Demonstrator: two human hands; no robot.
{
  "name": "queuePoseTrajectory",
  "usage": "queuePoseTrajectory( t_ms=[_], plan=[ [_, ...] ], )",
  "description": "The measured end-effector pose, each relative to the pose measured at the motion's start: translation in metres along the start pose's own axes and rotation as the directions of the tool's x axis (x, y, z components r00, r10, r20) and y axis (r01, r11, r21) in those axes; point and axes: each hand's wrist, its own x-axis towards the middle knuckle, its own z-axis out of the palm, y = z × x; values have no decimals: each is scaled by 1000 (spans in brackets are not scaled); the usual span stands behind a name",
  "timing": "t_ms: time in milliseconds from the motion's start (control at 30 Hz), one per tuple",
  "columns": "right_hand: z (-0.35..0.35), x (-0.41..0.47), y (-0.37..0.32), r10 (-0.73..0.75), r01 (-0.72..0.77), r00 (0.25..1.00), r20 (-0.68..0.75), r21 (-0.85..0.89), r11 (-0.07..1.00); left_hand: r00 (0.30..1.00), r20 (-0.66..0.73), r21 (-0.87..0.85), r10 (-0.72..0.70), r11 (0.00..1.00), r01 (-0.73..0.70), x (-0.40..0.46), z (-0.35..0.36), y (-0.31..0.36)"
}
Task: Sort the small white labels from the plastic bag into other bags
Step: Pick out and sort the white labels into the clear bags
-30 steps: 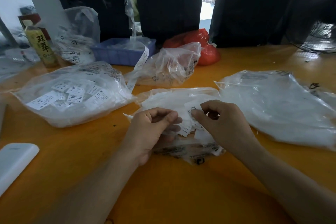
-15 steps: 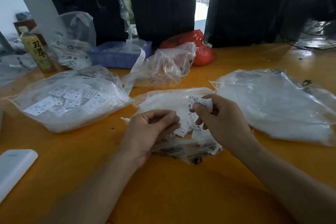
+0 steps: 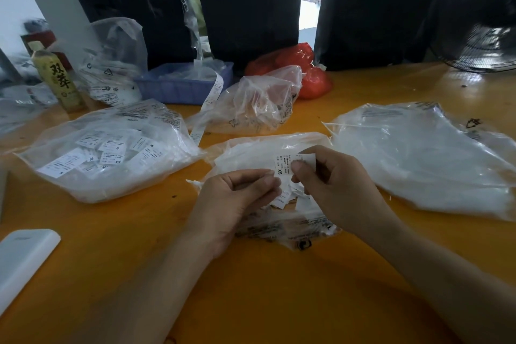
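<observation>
Pinching an XS label (image 3: 282, 164), right hand (image 3: 332, 187) fingers curl; left hand (image 3: 234, 201) fingers pinch plastic bag (image 3: 279, 227).

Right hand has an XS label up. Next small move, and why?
Probably carry the XS label out of the middle bag to one of the side bags, likely the right bag. The right hand pinches it clear of the pile, size readable; the left bag shows mixed sizes. Which bag takes XS is unclear.

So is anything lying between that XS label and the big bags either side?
Nothing visible. The right hand pinches the XS label above the middle bag; bare table separates it from the left bag and right bag.
</observation>
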Motion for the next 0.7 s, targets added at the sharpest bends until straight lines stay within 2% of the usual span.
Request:
queuePoseTrajectory(
  t_ms=[433, 700],
  plan=[
    [1, 1, 6, -37, 35, 999, -26, -77, 996, 999, 30, 28, -24, 999, 23, 1, -2, 0],
    [2, 0, 1, -36, 48, 997, 70, -175, 983, 999, -37, 22, 0, 1000, 1, 2, -2, 2]
  ],
)
